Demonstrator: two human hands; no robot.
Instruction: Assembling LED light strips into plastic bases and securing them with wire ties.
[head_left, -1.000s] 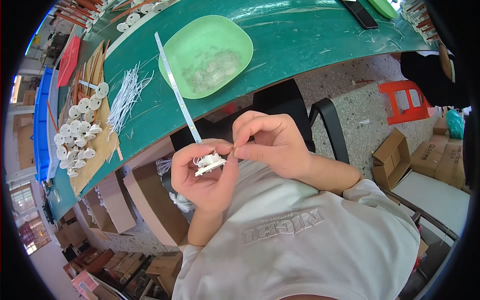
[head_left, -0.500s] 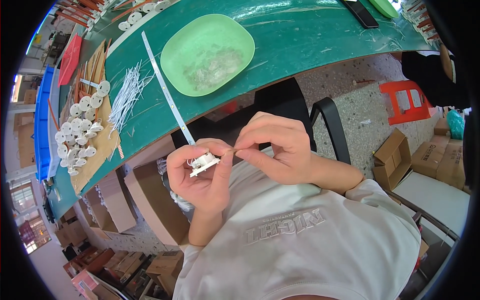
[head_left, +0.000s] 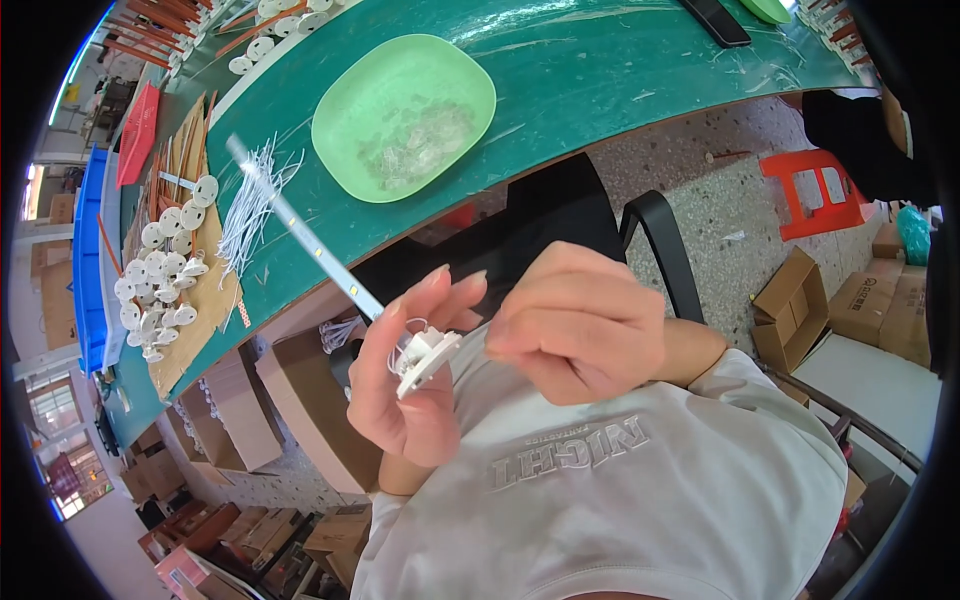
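In my left hand (head_left: pixel 405 425) is a white round plastic end cap (head_left: pixel 430 358), tilted, with thin white wires curling at its side. My thumb and fingers close round it. A narrow LED strip (head_left: pixel 325 258) with small yellow chips slants up and left from the same hand, its far end blurred over a bundle of white wires (head_left: pixel 255 215) on the table. To the right of the cap, apart from it, my right hand (head_left: pixel 585 330) is closed with fingers curled inward. Whatever its fingertips hold, if anything, is hidden.
Beyond my hands, a green plate (head_left: pixel 405 60) with small clear pieces stands on the green table (head_left: pixel 560 90). More white caps (head_left: pixel 155 270) lie on cardboard at left, near a blue tray (head_left: pixel 92 260). A black chair (head_left: pixel 655 230) and cardboard boxes (head_left: pixel 310 410) stand below.
My right hand has drawn away from my left and curled tighter. My left hand has lowered slightly and turned the cap, and the LED strip has swung left.
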